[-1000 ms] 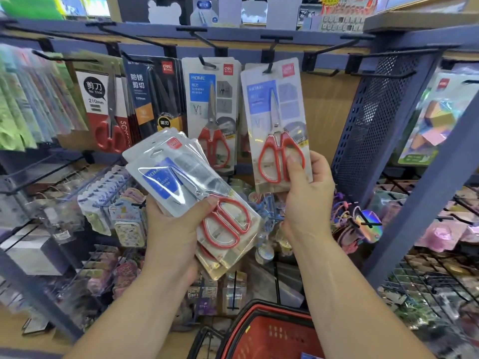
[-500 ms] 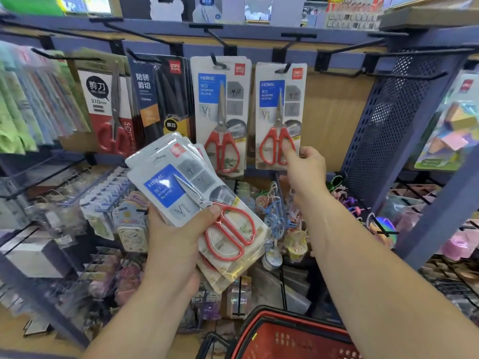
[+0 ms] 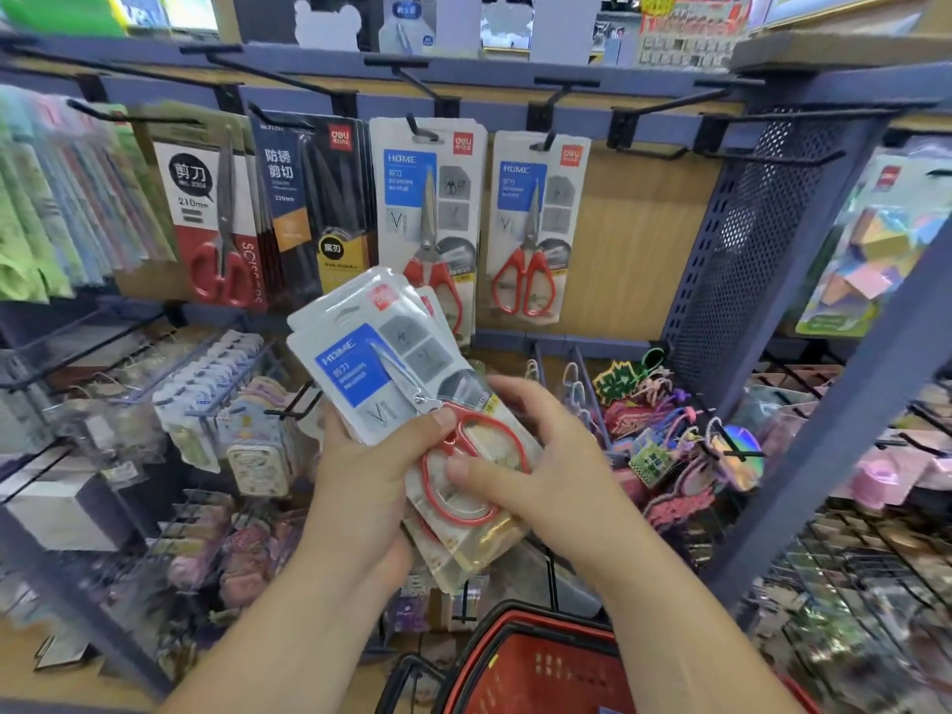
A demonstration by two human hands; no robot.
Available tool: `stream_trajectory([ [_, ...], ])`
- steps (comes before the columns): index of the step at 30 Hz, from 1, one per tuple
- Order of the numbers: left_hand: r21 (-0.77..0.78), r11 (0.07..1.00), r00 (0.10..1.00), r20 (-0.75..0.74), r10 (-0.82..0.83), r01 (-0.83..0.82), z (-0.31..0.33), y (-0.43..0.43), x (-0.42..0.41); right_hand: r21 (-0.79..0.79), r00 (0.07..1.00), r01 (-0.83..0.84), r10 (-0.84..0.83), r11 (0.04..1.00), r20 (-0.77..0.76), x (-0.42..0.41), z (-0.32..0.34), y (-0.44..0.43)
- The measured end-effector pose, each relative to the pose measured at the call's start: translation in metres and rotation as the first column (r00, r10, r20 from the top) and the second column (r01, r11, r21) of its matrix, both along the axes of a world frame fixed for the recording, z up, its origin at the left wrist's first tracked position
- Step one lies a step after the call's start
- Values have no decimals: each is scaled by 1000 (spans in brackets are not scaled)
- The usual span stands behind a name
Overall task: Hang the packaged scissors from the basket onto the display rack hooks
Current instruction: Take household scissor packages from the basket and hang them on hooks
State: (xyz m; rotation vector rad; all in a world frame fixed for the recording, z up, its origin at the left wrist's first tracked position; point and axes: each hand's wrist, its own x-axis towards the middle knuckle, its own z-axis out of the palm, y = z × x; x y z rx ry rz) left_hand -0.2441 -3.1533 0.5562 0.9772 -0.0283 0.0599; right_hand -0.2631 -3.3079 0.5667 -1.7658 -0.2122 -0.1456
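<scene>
My left hand (image 3: 368, 476) grips a fanned stack of packaged red-handled scissors (image 3: 391, 368) at chest height, thumb pressed on the top pack. My right hand (image 3: 546, 456) pinches the lower end of that top pack, thumb on its front by the red handles. On the rack behind, one identical pack (image 3: 533, 224) hangs from a black hook (image 3: 546, 141), and another pack (image 3: 427, 208) hangs on the hook to its left. The red basket (image 3: 520, 667) sits low at the bottom edge.
Empty black hooks (image 3: 664, 108) stick out to the right of the hung packs. Larger scissor packs (image 3: 216, 213) and black packs (image 3: 314, 198) hang further left. A blue perforated rack panel (image 3: 747, 249) stands to the right. Lower hooks hold keychains (image 3: 664, 420) and small trinkets.
My right hand let go of the pack it hung on the hook, dropped down and took hold of the top pack in my left hand's stack.
</scene>
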Motion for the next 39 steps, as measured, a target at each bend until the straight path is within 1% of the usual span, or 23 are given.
stream_trajectory([
  [3, -12, 999, 999, -22, -35, 34, 0, -8, -8, 149, 999, 43, -47, 988, 21, -11, -12, 5],
  [5, -20, 998, 998, -30, -61, 60, -1, -12, -13, 227, 994, 83, -99, 970, 57, -18, -19, 8],
  [8, -53, 996, 997, -44, -67, 65, -2, -17, -17, 334, 986, 120, -150, 935, 66, -26, -28, 11],
  [11, -76, 996, 997, -48, -52, 48, -5, -20, -20, 485, 979, 157, -202, 860, 40, -29, -32, 10],
  [14, -62, 998, 998, -47, -35, 33, -9, -19, -23, 636, 974, 185, -224, 749, -19, -29, -32, 9],
  [16, -58, 998, 998, -43, -37, 34, -9, -19, -25, 701, 972, 204, -229, 683, -59, -29, -31, 9],
  [18, -47, 999, 999, -47, -24, 22, -8, -18, -27, 738, 975, 197, -205, 646, -81, -29, -31, 8],
  [20, -26, 1000, 999, -40, -5, 4, -8, -16, -28, 740, 979, 192, -181, 645, -95, -30, -31, 7],
  [24, 70, 997, 999, 4, 35, -35, -7, -11, -28, 690, 980, 187, -182, 699, -81, -28, -31, 5],
  [26, 113, 991, 998, 26, 61, -64, -6, -8, -27, 665, 977, 179, -208, 725, -37, -25, -27, 1],
  [28, 153, 983, 994, 43, 97, -103, -5, -3, -24, 611, 971, 173, -236, 773, 24, -19, -19, -5],
  [31, 179, 974, 990, 39, 133, -138, -5, 5, -19, 538, 953, 160, -272, 828, 135, -6, -2, -13],
  [35, 182, 969, 986, 19, 168, -168, -1, 12, -15, 477, 920, 161, -306, 864, 244, 11, 21, -20],
  [39, 201, 964, 984, 8, 177, -175, 0, 17, -13, 457, 911, 159, -308, 875, 273, 25, 25, -18],
])
